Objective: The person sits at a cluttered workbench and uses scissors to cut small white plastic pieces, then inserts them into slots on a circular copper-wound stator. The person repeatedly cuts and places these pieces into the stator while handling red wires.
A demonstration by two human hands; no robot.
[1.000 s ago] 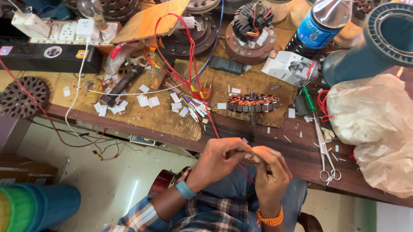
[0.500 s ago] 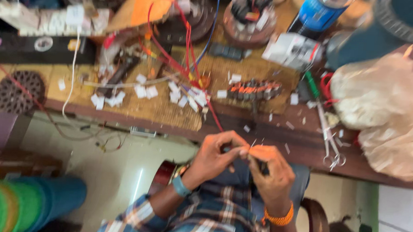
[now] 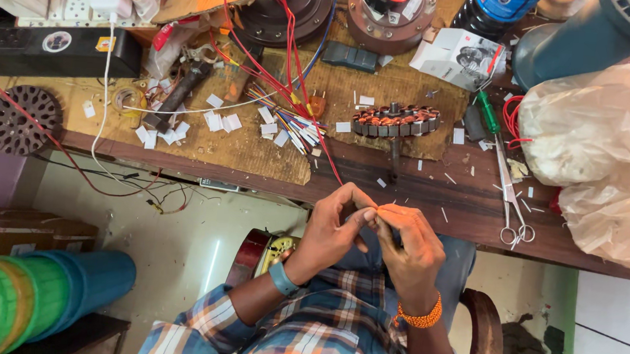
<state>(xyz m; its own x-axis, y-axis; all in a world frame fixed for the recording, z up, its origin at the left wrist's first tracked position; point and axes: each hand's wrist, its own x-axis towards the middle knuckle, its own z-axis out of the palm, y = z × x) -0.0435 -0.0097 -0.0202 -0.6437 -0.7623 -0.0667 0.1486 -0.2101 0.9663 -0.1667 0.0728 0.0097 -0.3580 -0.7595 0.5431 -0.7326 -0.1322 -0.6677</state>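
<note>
My left hand, with a blue wristband, and my right hand, with an orange bead bracelet, meet fingertip to fingertip just below the bench edge. Together they pinch the small orange end of a thin red wire that runs down from the bench top. The nearest thing on the bench is a round stator with copper windings, lying flat a little beyond my hands. A fanned bundle of coloured wires lies left of it.
Scissors and a green screwdriver lie right of the stator, beside a bulky plastic bag. Small white paper slips, a power strip, a dark perforated disc and a fan motor crowd the wooden bench.
My view has shifted and come closer to the bench. Both hands have stayed pressed together on the orange wire end, now a little nearer the bench edge.
</note>
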